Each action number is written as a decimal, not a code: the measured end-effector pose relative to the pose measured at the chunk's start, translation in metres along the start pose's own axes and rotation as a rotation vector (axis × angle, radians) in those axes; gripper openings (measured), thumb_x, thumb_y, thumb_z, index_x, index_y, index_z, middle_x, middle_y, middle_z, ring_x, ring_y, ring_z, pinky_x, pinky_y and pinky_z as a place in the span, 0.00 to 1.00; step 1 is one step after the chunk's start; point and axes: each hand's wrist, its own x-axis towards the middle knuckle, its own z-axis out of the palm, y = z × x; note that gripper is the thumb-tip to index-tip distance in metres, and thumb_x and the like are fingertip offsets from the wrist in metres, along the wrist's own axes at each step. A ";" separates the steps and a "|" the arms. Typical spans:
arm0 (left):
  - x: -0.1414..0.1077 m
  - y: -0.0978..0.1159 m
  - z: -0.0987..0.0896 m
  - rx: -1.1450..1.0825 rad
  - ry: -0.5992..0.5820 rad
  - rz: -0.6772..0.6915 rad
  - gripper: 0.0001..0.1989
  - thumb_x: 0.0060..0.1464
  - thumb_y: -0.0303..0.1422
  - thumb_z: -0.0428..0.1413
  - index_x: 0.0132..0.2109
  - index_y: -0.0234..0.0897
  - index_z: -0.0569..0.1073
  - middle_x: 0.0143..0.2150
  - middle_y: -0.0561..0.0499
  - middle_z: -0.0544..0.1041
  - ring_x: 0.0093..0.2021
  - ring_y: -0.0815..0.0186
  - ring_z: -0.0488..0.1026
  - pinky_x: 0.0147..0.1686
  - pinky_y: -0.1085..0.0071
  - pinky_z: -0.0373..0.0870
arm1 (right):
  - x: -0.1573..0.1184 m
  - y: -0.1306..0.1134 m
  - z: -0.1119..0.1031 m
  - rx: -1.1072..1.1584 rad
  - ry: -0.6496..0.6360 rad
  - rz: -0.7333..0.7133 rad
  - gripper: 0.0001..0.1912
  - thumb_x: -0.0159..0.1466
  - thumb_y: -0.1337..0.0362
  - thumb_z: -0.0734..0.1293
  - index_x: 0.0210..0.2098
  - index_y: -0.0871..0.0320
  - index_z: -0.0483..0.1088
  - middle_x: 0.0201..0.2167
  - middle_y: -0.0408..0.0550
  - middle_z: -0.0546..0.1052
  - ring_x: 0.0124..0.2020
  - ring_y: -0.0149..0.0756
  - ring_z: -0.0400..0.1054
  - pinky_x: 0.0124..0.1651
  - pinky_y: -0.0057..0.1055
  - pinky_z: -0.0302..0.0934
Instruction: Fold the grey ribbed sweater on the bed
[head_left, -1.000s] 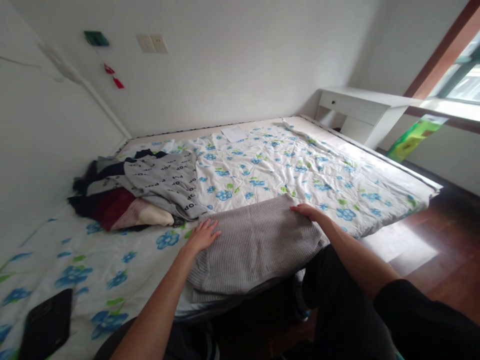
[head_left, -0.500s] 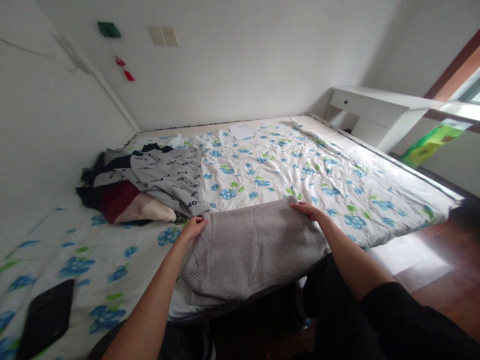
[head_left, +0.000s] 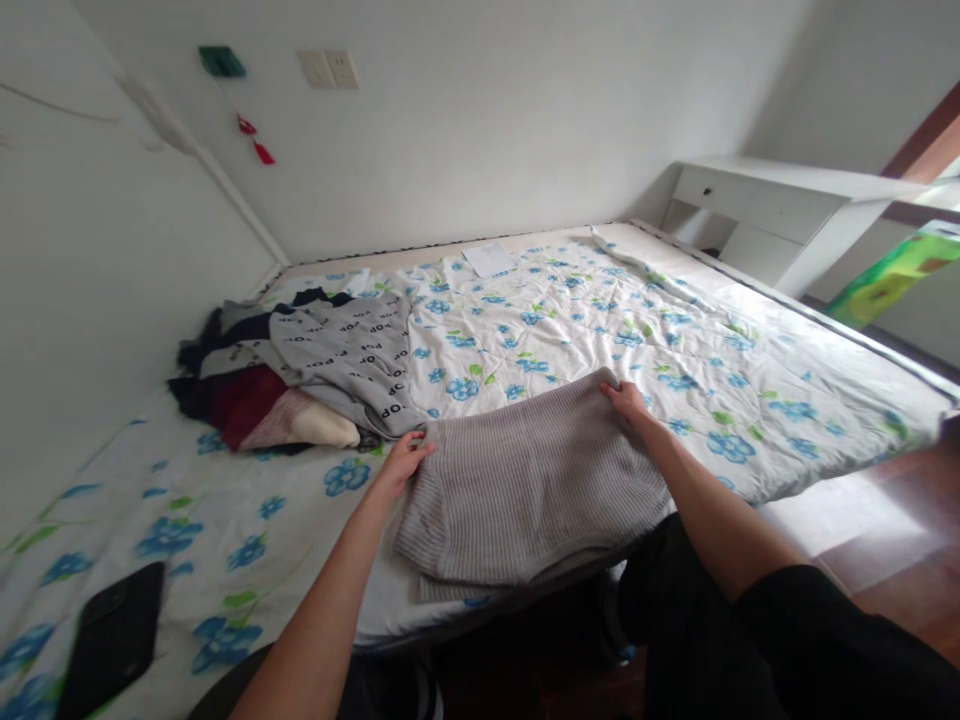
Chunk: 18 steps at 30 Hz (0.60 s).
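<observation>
A grey ribbed knit sweater (head_left: 525,490) lies folded at the near edge of the bed, its lower edge reaching the mattress side. My left hand (head_left: 405,464) pinches its far left corner. At the far right corner, my right hand (head_left: 625,402) grips the knit between thumb and fingers. That right corner sits farther from me than the left one, so the top edge slants. Just beyond my left hand, the grey sweatshirt with black lettering (head_left: 352,350) lies close to the sweater's corner.
The bed (head_left: 517,340) has a white sheet with blue flowers. Dark red and cream clothing (head_left: 259,405) is heaped at left. A black phone (head_left: 112,635) lies at near left, a white paper (head_left: 487,260) near the wall. A white desk (head_left: 772,215) stands at back right.
The sweater's far right corner has moved away from me with my right hand, tilting its top edge. My left hand keeps its corner. The whole view has shifted slightly.
</observation>
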 end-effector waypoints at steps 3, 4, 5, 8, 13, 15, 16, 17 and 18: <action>0.003 -0.002 0.002 0.022 0.027 -0.026 0.29 0.38 0.42 0.79 0.45 0.40 0.77 0.38 0.50 0.84 0.44 0.56 0.82 0.47 0.64 0.76 | -0.007 0.006 -0.002 0.001 -0.037 0.038 0.19 0.75 0.48 0.72 0.55 0.56 0.80 0.50 0.58 0.85 0.53 0.50 0.79 0.53 0.35 0.73; 0.003 -0.002 0.001 0.013 0.010 -0.038 0.28 0.39 0.42 0.79 0.44 0.40 0.77 0.39 0.50 0.84 0.44 0.56 0.82 0.47 0.65 0.76 | -0.009 0.008 -0.003 0.015 -0.081 0.056 0.19 0.74 0.49 0.74 0.54 0.57 0.80 0.51 0.58 0.85 0.52 0.50 0.80 0.52 0.34 0.73; 0.003 -0.002 0.001 -0.008 -0.020 -0.054 0.28 0.39 0.42 0.79 0.45 0.40 0.78 0.39 0.51 0.84 0.43 0.57 0.82 0.45 0.66 0.76 | -0.012 0.010 -0.003 0.037 -0.123 0.073 0.19 0.73 0.49 0.75 0.54 0.57 0.80 0.51 0.57 0.85 0.51 0.49 0.80 0.50 0.33 0.73; 0.000 0.001 0.000 -0.128 -0.131 -0.125 0.26 0.40 0.39 0.79 0.44 0.40 0.79 0.38 0.52 0.85 0.39 0.60 0.82 0.40 0.67 0.76 | -0.019 0.012 -0.006 0.122 -0.197 0.095 0.22 0.73 0.46 0.76 0.53 0.57 0.79 0.47 0.56 0.86 0.48 0.46 0.81 0.45 0.31 0.74; -0.006 0.006 0.005 -0.353 -0.103 -0.139 0.23 0.41 0.29 0.75 0.42 0.43 0.74 0.34 0.57 0.82 0.34 0.64 0.80 0.36 0.70 0.76 | -0.024 0.010 -0.009 0.193 -0.195 0.105 0.27 0.68 0.44 0.81 0.55 0.57 0.81 0.41 0.57 0.85 0.46 0.54 0.81 0.45 0.39 0.77; -0.005 0.005 0.006 -0.331 -0.049 -0.148 0.22 0.41 0.28 0.75 0.41 0.43 0.74 0.32 0.59 0.81 0.32 0.65 0.79 0.34 0.71 0.75 | -0.023 0.010 -0.009 0.181 -0.193 0.102 0.27 0.68 0.45 0.81 0.57 0.56 0.81 0.40 0.56 0.85 0.47 0.56 0.81 0.45 0.41 0.77; -0.005 0.004 0.007 -0.305 -0.036 -0.160 0.21 0.42 0.29 0.75 0.41 0.43 0.74 0.32 0.58 0.81 0.31 0.65 0.78 0.34 0.71 0.74 | -0.022 0.011 -0.009 0.169 -0.190 0.097 0.27 0.67 0.45 0.80 0.57 0.55 0.81 0.40 0.55 0.85 0.47 0.57 0.81 0.45 0.40 0.77; -0.004 0.004 0.007 -0.278 -0.032 -0.174 0.20 0.42 0.30 0.76 0.40 0.42 0.75 0.31 0.57 0.80 0.30 0.65 0.77 0.34 0.70 0.74 | -0.021 0.012 -0.009 0.155 -0.187 0.092 0.27 0.67 0.45 0.80 0.58 0.55 0.81 0.41 0.55 0.85 0.48 0.56 0.81 0.45 0.40 0.77; -0.004 0.003 0.007 -0.257 -0.033 -0.186 0.20 0.42 0.31 0.76 0.39 0.41 0.76 0.31 0.56 0.81 0.30 0.65 0.77 0.34 0.69 0.74 | -0.021 0.013 -0.009 0.141 -0.184 0.087 0.27 0.68 0.45 0.80 0.58 0.55 0.82 0.41 0.55 0.85 0.47 0.55 0.82 0.44 0.39 0.77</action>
